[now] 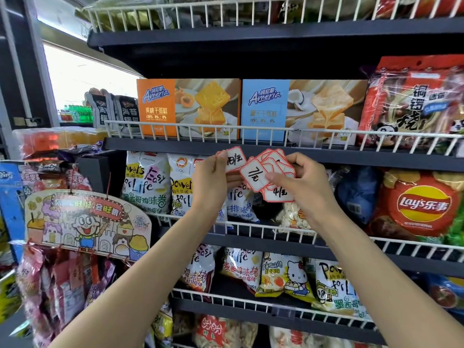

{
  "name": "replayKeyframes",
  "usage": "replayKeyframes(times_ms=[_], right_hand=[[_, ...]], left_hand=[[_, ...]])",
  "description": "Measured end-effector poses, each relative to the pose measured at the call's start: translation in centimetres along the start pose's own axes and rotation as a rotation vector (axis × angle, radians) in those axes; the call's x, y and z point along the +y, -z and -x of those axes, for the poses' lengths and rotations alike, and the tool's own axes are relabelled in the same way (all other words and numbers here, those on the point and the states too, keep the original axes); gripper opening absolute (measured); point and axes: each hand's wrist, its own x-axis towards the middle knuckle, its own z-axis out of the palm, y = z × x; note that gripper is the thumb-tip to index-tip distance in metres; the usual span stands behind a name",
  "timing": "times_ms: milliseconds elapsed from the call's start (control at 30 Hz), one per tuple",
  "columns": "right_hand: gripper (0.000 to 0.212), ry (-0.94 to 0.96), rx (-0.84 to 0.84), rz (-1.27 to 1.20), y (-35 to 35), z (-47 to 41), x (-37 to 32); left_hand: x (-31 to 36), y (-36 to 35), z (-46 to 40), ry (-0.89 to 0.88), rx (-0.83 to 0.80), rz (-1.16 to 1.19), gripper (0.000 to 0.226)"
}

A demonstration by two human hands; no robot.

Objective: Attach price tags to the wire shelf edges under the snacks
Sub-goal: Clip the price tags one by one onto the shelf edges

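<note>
Both hands are raised in front of the dark shelf edge (175, 149) below the white wire rail (190, 128). My left hand (212, 182) pinches one red-bordered white price tag (234, 159) with black handwriting. My right hand (305, 182) holds a fanned stack of several similar price tags (267, 175); the front one reads a handwritten price. The tags hover just below the rail, apart from it. Two Ameria cake boxes, orange (160, 106) and blue (266, 109), stand behind that rail.
White snack bags (148, 182) fill the shelf behind my hands, with a red Lay's bag (421, 204) at right. Lower wire rails (251, 231) hold more bags. A cartoon hanging display (85, 222) with candy packs juts out at left.
</note>
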Motion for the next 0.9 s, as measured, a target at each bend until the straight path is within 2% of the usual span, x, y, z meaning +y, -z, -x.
replayKeyframes(times_ms=[133,267,367,633,767,900], right_hand=[[0.024,-0.006,-0.004,-0.036,0.00,0.01,-0.24],[0.023,0.034,0.001,0.033,-0.35,-0.08,-0.33],[0.022,0.052,-0.016,0.053,-0.46,-0.14,-0.44],[0.019,0.004,-0.027,-0.060,-0.42,0.08,0.00],[0.021,0.014,-0.005,-0.071,-0.60,0.01,0.17],[0.020,-0.006,0.003,-0.108,-0.43,-0.15,0.08]], left_hand=[[0.10,-0.10,0.09,-0.007,-0.016,-0.020,0.035],[0.49,-0.49,0.52,-0.041,-0.239,-0.078,0.033],[0.47,-0.48,0.48,-0.097,-0.298,-0.188,0.031],[0.51,-0.39,0.40,-0.057,-0.260,-0.170,0.045],[0.26,-0.40,0.33,-0.098,-0.227,-0.265,0.055],[0.20,-0.01,-0.04,-0.128,-0.118,-0.318,0.052]])
